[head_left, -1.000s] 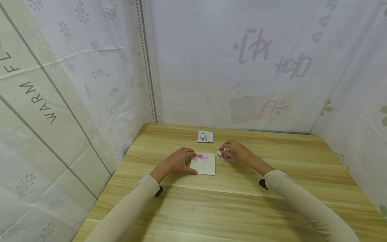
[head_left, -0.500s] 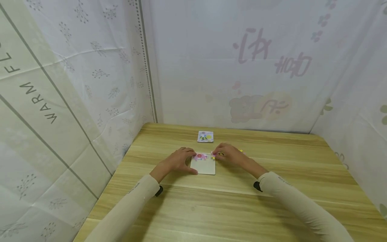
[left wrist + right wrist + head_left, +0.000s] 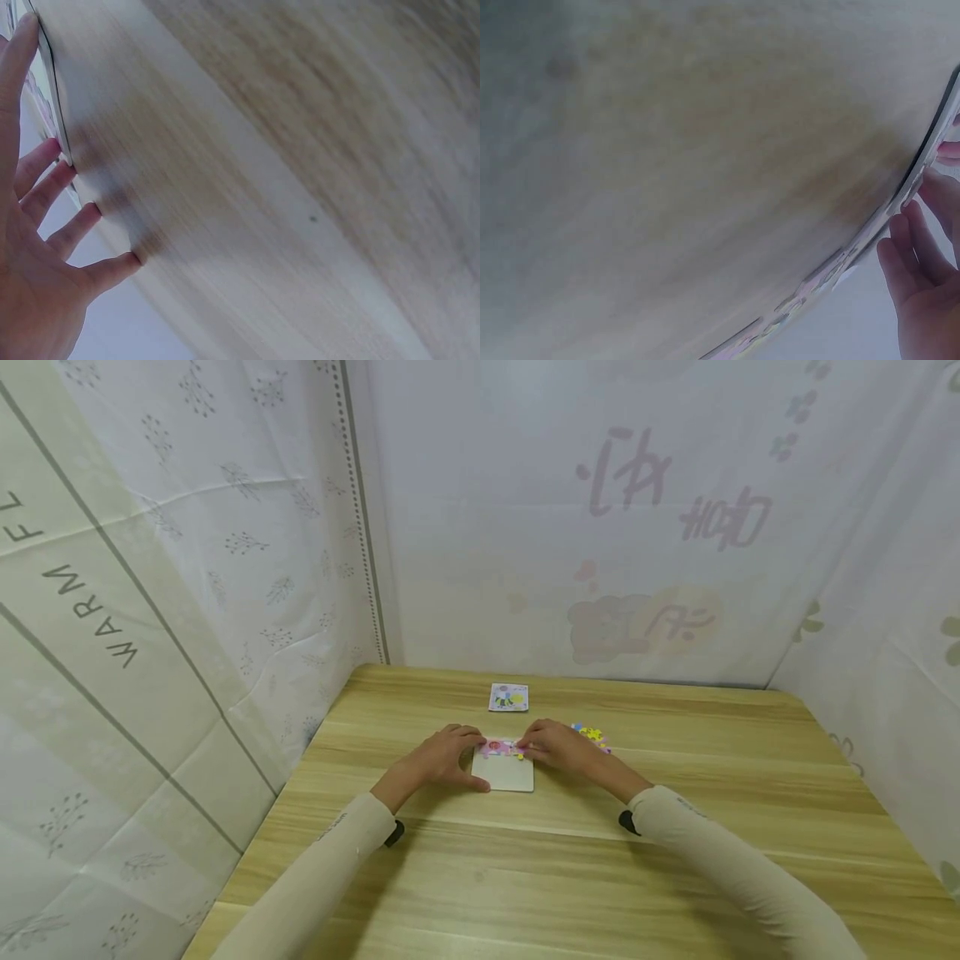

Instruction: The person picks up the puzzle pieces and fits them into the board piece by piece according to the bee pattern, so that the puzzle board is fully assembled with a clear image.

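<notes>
A flat, cream-coloured puzzle tray [image 3: 502, 773] lies on the wooden table, with a strip of pink jigsaw pieces [image 3: 495, 747] along its far edge. My left hand [image 3: 441, 757] steadies the tray's left side, thumb at the near corner and fingertips at the far one. In the left wrist view, the fingers of that hand [image 3: 46, 251] are spread along the edge. At the far right corner, my right hand [image 3: 561, 748] pinches a small jigsaw piece [image 3: 520, 756] against the tray, partly hidden by the fingertips. The right wrist view shows thumb and fingertips close together at the tray's edge.
Just behind the right hand lies a small pile of loose, colourful jigsaw pieces [image 3: 592, 735]. A square picture card [image 3: 508, 698] with a bee-like figure sits beyond the tray. Patterned cloth curtains [image 3: 480, 568] enclose the back and sides of the table [image 3: 480, 877].
My right hand has moved left from the pile of pieces to the tray's far right corner, bringing a jigsaw piece with it. More of the pile now shows. The left hand stays put.
</notes>
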A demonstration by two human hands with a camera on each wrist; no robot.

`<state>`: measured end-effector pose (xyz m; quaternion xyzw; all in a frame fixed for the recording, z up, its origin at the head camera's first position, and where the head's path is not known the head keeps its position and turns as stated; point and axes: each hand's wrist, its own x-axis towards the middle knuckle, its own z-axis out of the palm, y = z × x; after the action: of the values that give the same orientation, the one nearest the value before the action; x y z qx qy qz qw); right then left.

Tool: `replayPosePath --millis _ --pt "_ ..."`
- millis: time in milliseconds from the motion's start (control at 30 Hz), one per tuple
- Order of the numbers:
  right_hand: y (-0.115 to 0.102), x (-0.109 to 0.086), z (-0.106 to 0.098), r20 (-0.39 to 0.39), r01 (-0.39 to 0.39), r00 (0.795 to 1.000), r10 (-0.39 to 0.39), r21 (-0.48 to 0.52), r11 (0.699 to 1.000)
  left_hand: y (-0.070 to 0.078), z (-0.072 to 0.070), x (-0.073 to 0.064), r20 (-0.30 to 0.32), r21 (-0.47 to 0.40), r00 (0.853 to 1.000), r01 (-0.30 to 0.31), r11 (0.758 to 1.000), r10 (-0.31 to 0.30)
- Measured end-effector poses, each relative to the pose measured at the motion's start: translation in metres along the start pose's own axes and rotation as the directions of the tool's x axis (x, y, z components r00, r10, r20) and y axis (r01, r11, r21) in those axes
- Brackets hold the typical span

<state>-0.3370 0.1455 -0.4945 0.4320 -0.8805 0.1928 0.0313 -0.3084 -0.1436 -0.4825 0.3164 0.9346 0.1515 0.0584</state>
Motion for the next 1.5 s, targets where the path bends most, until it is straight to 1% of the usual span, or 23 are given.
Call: replayPosePath --millis 200,567,833,1033,1167,1400,1500 --pt "0.001 0.003 0.004 -0.008 0.004 1.000 -0.005 -0.055 0.998 -0.001 -0.002 0.000 0.011 0.003 1.000 0.009 1.000 -0.009" --pt "-0.003 0.003 0.008 0.006 -0.026 1.000 0.027 -0.054 0.998 -0.002 0.001 0.001 0.011 -0.001 1.000 -0.001 1.000 0.001" --pt "-0.005 0.006 0.009 0.014 -0.072 0.997 0.072 -0.050 0.996 -0.004 0.001 0.002 0.003 0.003 1.000 -0.004 1.000 0.004" --pt "-0.007 0.002 0.000 -0.016 -0.122 0.992 0.122 0.003 0.993 -0.004 0.002 0.001 0.015 -0.001 1.000 0.003 1.000 -0.003" --pt "-0.004 0.000 -0.009 -0.040 -0.156 0.987 0.157 0.015 0.988 -0.004 0.003 0.001 0.013 0.006 1.000 0.009 1.000 -0.009" --pt "0.012 -0.005 -0.019 -0.042 -0.202 0.979 0.202 0.000 0.979 -0.004 0.003 0.000 0.007 -0.002 1.000 0.006 1.000 -0.006" --pt "0.021 -0.008 -0.022 -0.044 -0.204 0.978 0.203 -0.010 0.979 -0.004 0.003 0.000 0.005 -0.003 1.000 0.005 1.000 -0.005"
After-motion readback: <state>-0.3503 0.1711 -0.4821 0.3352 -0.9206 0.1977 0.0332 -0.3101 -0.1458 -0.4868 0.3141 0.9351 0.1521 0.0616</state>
